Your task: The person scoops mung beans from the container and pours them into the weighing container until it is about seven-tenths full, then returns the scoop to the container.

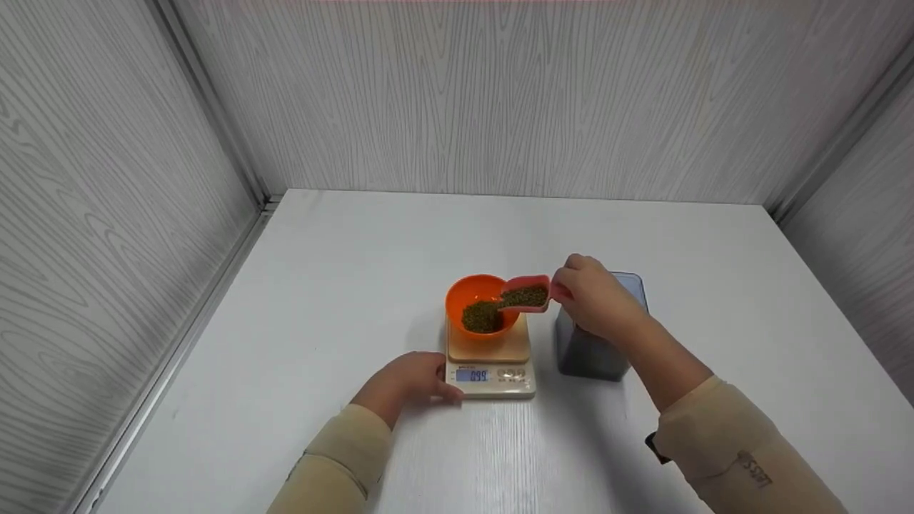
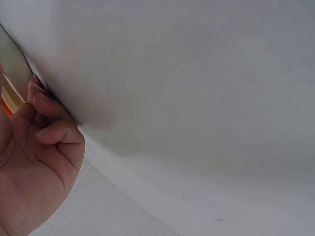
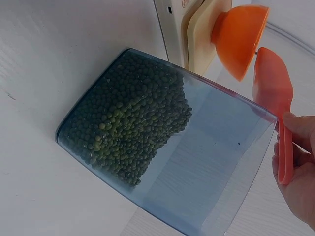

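My right hand (image 1: 596,296) pinches the handle of a red scoop (image 3: 273,81) filled with small green beans. The scoop tilts left, its lip over the rim of an orange bowl (image 1: 471,287). Green beans (image 1: 483,317) lie in the bowl, which stands on a kitchen scale (image 1: 493,389) with a lit display. My left hand (image 1: 414,378) rests at the scale's front left corner; in the left wrist view its fingers (image 2: 51,108) are loosely bent against the scale's side. Below my right hand stands a clear bluish container (image 3: 221,142) part full of green beans.
The container stands just right of the scale, partly hidden by my right hand in the head view. All this is on a white table (image 1: 343,285), bordered by grey wood-grain panels (image 1: 485,100) at the back and both sides.
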